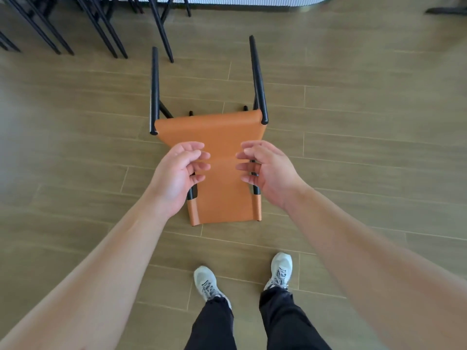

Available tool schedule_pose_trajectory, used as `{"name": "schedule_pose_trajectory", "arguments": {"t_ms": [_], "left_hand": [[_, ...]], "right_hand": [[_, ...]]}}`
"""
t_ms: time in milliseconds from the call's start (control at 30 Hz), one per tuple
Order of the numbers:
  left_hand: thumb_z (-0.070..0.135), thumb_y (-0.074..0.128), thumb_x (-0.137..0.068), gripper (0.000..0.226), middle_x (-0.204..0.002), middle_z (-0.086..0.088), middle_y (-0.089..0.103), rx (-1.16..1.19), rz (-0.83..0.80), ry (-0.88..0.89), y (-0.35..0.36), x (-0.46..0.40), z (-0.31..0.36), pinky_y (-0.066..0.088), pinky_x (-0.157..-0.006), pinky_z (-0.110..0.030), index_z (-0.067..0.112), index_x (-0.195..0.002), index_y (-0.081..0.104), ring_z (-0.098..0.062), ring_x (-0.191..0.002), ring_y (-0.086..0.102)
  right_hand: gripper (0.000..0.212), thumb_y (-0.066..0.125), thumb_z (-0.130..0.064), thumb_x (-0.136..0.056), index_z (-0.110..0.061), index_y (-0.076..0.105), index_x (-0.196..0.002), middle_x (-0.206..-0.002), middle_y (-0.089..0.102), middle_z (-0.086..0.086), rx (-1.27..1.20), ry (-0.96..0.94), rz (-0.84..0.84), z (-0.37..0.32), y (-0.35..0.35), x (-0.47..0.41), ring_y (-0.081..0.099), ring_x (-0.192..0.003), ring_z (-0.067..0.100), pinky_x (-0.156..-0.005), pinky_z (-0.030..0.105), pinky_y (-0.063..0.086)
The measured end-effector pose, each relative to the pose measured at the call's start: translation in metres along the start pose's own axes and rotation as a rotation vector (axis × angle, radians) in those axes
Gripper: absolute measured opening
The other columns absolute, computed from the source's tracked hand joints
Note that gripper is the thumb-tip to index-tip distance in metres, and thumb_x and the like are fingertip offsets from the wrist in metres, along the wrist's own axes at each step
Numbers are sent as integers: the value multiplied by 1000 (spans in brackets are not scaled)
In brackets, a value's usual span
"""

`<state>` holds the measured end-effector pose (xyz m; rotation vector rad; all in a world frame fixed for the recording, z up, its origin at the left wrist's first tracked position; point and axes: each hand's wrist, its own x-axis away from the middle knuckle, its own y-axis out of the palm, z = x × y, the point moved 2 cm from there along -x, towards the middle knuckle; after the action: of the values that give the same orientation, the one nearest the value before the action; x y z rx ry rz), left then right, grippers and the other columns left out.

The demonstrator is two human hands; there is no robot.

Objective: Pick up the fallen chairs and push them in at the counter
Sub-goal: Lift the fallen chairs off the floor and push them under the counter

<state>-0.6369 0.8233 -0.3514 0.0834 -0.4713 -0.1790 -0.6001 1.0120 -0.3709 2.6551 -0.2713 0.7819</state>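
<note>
We look straight down at a wooden floor (75,147), where an orange chair (222,173) with black legs lies tipped on its back, its backrest end nearest our feet at six o'clock and its legs pointing away toward twelve o'clock. Our left hand (177,173) and right hand (267,170) hover above the middle of the chair, palms facing each other; the fingers of both are loosely spread and slightly curled, holding nothing. They appear set about as far apart as the backrest's side rails, which suggests we are lining up to take the frame on both sides and tip it upright. We cannot tell how close the hands are to the orange cover beneath them. Our two pale sneakers (280,269) stand just short of the chair's near end. At eleven o'clock, black legs of other chairs (101,29) stand upright near the white ribbed base of the counter (252,0) along the top edge, at twelve o'clock, showing where this chair probably belongs once it is standing.
</note>
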Motion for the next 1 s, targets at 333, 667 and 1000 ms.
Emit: {"name": "schedule_pose_trajectory", "arguments": {"t_ms": [333, 667, 1000], "left_hand": [[18, 51, -88, 20, -90, 3, 69, 46, 58, -12, -36, -109, -144, 46, -72, -30, 19, -103, 62, -14, -78, 63], [12, 46, -94, 21, -89, 4, 70, 105, 167, 11, -101, -240, -370, 46, -72, -30, 19, -104, 62, -12, -76, 65], [24, 53, -82, 23, -90, 6, 72, 63, 133, 7, -129, -326, -525, 50, -66, -26, 23, -102, 65, -12, -78, 67]], "right_hand": [[27, 60, -23, -74, -20, 65, -101, -92, 69, -1, -6, 16, -10, 134, -25, -133, 65, -77, 15, -65, 33, 50], [30, 61, -28, -71, -24, 67, -100, -92, 71, -4, 13, 28, -12, 333, -68, -283, 67, -77, 12, -67, 31, 51], [16, 59, -22, -84, -23, 67, -99, -95, 69, 0, 10, 6, -24, 466, -99, -395, 68, -79, 15, -66, 31, 54]]}}
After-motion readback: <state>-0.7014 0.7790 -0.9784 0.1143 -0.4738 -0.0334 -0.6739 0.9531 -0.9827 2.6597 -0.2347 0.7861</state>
